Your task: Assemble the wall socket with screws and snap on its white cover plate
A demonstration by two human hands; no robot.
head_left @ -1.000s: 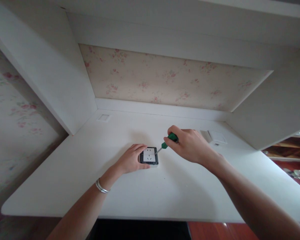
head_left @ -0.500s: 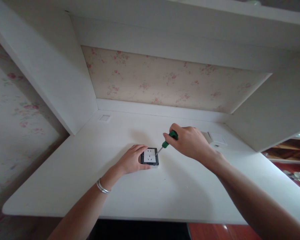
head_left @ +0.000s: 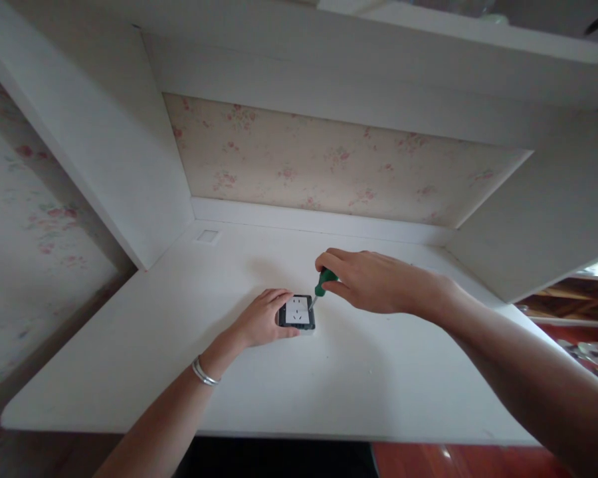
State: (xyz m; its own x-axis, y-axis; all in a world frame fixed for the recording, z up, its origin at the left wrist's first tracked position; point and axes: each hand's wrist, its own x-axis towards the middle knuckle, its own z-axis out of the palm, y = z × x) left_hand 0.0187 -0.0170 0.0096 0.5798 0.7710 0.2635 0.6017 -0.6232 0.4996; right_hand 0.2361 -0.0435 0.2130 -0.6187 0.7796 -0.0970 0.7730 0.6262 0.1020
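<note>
My left hand (head_left: 262, 318) pins white square dark-framed wall socket (head_left: 297, 311) flat on white surface (head_left: 329, 378), stops sliding; right hand (head_left: 363, 282) closed round green-handled screwdriver (head_left: 323, 281), tip at socket's right edge.

Open desk (head_left: 329, 378) spreads in front of the socket (head_left: 297, 311). The left hand (head_left: 262, 318) blocks its left side; the right hand (head_left: 366, 282) and screwdriver (head_left: 323, 281) crowd its rear right corner.

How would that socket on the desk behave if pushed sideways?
The socket looks like stiff, flat plastic, so it would probably slide rather than tip or roll. The desk looks smooth, and the left hand braces it against the screwdriver, which suggests it is light and skids easily.
</note>
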